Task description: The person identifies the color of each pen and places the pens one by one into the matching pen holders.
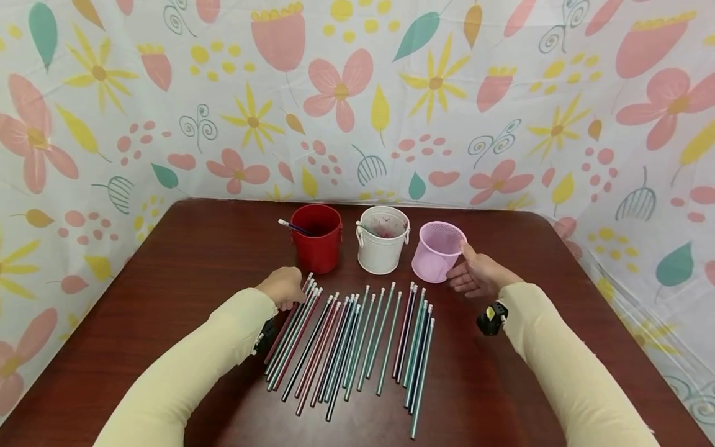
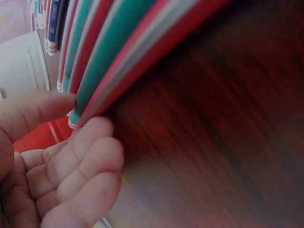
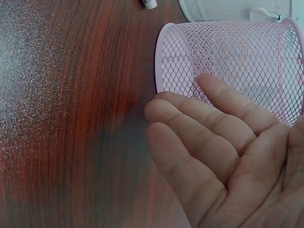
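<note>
My left hand (image 1: 283,287) is at the left end of a row of pencils (image 1: 335,341) on the table. In the left wrist view its thumb and fingers pinch the outermost red pencil (image 2: 137,56) near the eraser end, close against a green pencil (image 2: 107,50). My right hand (image 1: 481,273) is beside the pink mesh cup (image 1: 431,264), its thumb at the rim. The right wrist view shows the fingers (image 3: 190,156) extended and loosely bent by the mesh wall, palm bare.
A red bucket (image 1: 318,254) with a dark blue pencil (image 1: 296,228) leaning in it stands at the back. Between it and the pink cup is a white bucket (image 1: 381,256) with a green pencil (image 1: 366,228). A floral cloth (image 1: 357,93) hangs behind the brown table (image 1: 184,267).
</note>
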The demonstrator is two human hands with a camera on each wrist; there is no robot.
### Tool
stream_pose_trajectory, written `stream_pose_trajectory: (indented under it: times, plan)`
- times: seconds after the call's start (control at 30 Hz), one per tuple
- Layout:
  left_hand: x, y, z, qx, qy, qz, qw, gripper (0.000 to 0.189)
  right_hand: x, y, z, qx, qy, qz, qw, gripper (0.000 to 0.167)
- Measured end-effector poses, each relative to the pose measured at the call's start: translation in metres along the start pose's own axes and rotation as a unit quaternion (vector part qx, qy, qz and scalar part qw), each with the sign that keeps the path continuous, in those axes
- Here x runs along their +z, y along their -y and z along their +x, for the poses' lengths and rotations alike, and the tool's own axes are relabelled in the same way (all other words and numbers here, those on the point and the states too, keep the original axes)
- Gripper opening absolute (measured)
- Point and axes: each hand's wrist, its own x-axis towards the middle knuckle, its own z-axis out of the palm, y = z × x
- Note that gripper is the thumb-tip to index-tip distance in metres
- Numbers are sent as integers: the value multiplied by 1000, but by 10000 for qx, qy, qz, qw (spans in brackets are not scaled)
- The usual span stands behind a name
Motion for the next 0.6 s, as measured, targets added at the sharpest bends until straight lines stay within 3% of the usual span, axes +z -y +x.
stream_pose_trajectory:
  times: [0.3, 0.47, 0.6]
  plan:
    - [3, 10, 4, -34, 410, -346, 9986, 23, 1, 0, -1, 8, 92, -17, 10000, 103]
    - [7, 16, 5, -13, 424, -700, 9966, 22, 1, 0, -1, 10, 48, 23, 10000, 103]
    - [5, 17, 3, 38, 398, -720, 9966, 20, 2, 0, 0, 21, -42, 109, 9999, 103]
